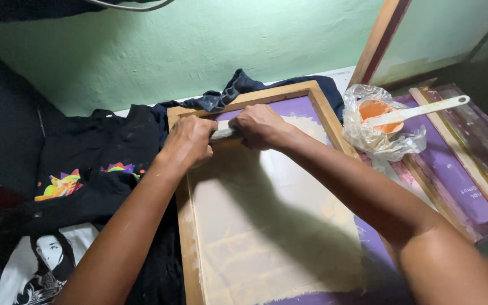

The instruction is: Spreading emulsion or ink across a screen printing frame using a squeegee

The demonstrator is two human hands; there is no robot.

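- I saw both hands closed on one squeegee (224, 134), at the far end of the frame (184, 226).
- The left hand (188, 141) gripped the left end of the squeegee, fingers curled around it.
- The right hand (262, 127) gripped the right end in the same way, so only a short pale piece of the tool showed between the two fists.
- The squeegee lay across the screen (278, 226), near its far edge, and I could not tell whether its blade touched the mesh.
- The screen was purple at the borders and covered with pale cream ink in the middle; the wooden frame went around it.
- Under the frame, dark cloth (238, 85) came out at the far side.
- On the left lay black shirts (86, 169), one with a colourful print and, nearer, one with a black and white portrait print.
- To the right of the frame stood a plastic bag (382, 138) with orange ink inside, and a white spatula (419, 110) rested in it, handle pointing right.
- The bag sat on other purple screens (458, 181), stacked at the right side.
- A green wall (199, 45) was at the far side.
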